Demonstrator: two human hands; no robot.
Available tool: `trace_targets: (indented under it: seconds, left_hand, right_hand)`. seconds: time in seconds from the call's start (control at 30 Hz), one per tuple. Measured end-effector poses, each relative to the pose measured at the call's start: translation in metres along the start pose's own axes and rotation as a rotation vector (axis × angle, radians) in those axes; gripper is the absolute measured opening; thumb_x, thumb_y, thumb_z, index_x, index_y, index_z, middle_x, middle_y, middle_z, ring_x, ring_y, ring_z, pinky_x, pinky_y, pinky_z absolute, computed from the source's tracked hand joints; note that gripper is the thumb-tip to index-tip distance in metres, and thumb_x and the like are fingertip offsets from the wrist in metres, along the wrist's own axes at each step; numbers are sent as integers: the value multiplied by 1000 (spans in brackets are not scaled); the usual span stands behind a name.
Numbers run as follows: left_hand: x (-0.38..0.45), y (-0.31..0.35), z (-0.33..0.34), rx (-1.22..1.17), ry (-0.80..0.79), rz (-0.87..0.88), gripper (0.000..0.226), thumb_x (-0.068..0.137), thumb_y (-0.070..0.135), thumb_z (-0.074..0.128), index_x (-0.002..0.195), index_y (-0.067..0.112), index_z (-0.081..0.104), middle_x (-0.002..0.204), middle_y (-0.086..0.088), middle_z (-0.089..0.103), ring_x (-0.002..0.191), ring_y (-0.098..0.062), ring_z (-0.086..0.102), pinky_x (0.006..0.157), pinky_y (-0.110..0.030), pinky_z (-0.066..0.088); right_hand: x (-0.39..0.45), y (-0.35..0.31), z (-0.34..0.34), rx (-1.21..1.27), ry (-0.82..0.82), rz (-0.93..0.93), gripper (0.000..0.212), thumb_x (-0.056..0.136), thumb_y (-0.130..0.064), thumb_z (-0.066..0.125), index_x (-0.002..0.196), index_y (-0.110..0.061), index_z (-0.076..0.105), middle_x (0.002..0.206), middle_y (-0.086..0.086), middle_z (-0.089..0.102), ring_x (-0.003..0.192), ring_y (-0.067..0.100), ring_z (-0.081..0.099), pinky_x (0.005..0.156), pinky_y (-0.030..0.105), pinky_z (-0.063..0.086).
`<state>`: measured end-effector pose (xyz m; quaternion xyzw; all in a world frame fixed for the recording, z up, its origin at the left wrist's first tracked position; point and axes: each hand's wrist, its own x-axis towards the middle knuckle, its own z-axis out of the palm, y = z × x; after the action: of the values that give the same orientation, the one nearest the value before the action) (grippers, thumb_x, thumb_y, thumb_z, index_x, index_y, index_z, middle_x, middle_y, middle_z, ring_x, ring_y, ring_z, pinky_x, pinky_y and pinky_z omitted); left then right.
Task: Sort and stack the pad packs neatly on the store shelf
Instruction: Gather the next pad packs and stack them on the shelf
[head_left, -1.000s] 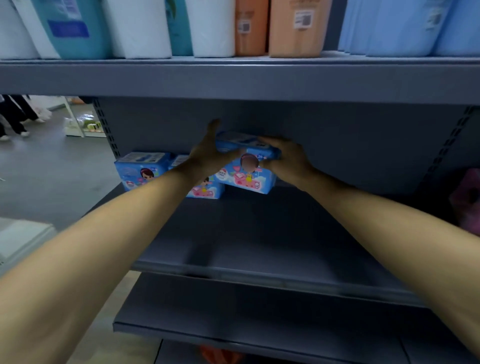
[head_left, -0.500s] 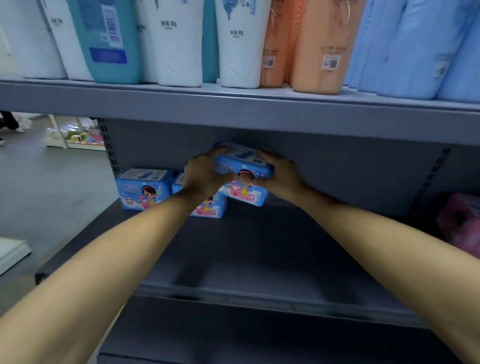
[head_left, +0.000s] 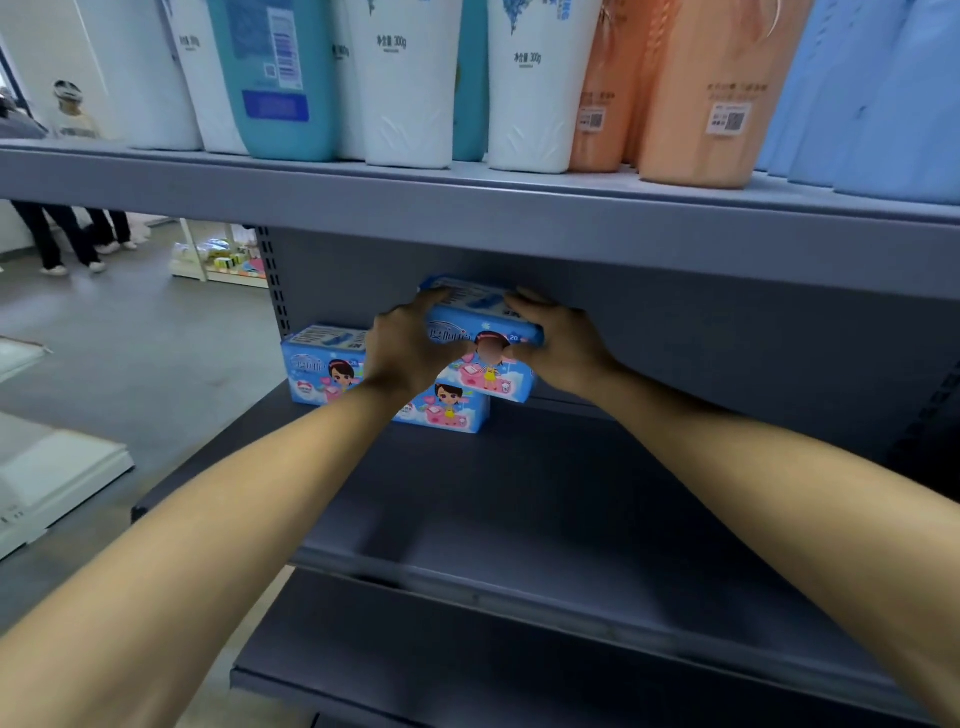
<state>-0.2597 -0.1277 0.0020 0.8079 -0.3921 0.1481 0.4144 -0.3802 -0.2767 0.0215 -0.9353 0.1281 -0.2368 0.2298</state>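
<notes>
Two packs already sit at the back left of the shelf (head_left: 519, 493), and we hold a third pad pack (head_left: 480, 338) tilted above the right-hand one, close under the upper shelf (head_left: 571, 228). Our left hand (head_left: 410, 348) and right hand (head_left: 558, 345) each curl round an end of it. We judge it could catch the shelf above, or land crooked and nudge the lower pack (head_left: 447, 408) against the leftmost pack (head_left: 322, 364).

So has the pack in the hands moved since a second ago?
Barely: the held pack still overlaps the lower pack, perhaps slightly further over it.
</notes>
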Motion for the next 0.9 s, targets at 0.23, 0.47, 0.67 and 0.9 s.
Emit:
trace_targets:
  seconds: [0.23,0.47,0.67,0.9]
  left_hand:
    - [15,-23,-12,29,18,6,66,74,40,78,133,26,53,122,-1,64,108,-23,60,90,-31,48]
    - [36,-61,-28,38,-3,-8,66,72,40,78,133,30,54,118,-3,67,106,-27,62,88,-33,49]
    - [49,-99,-49,30,-32,-36,63,74,40,76,132,36,53,113,-5,68,89,-27,67,75,-35,57]
    - [64,-143,-64,99,-14,-22,65,74,43,76,134,32,53,119,-6,66,105,-28,60,75,-25,41]
  right_hand:
    - [22,-17,23,-34,32,-4,64,88,-16,65,145,-15,36,155,0,27,138,19,35,112,30,32]
    - [46,-41,54,-67,95,-5,56,90,-15,61,142,-14,42,148,-3,41,129,21,45,107,26,34]
    - [69,-68,81,-53,71,26,56,90,-16,61,143,-16,41,145,1,45,128,23,47,107,28,36]
    - [94,-94,109,-46,45,15,55,90,-17,62,141,-13,43,146,-1,43,131,21,43,106,21,28]
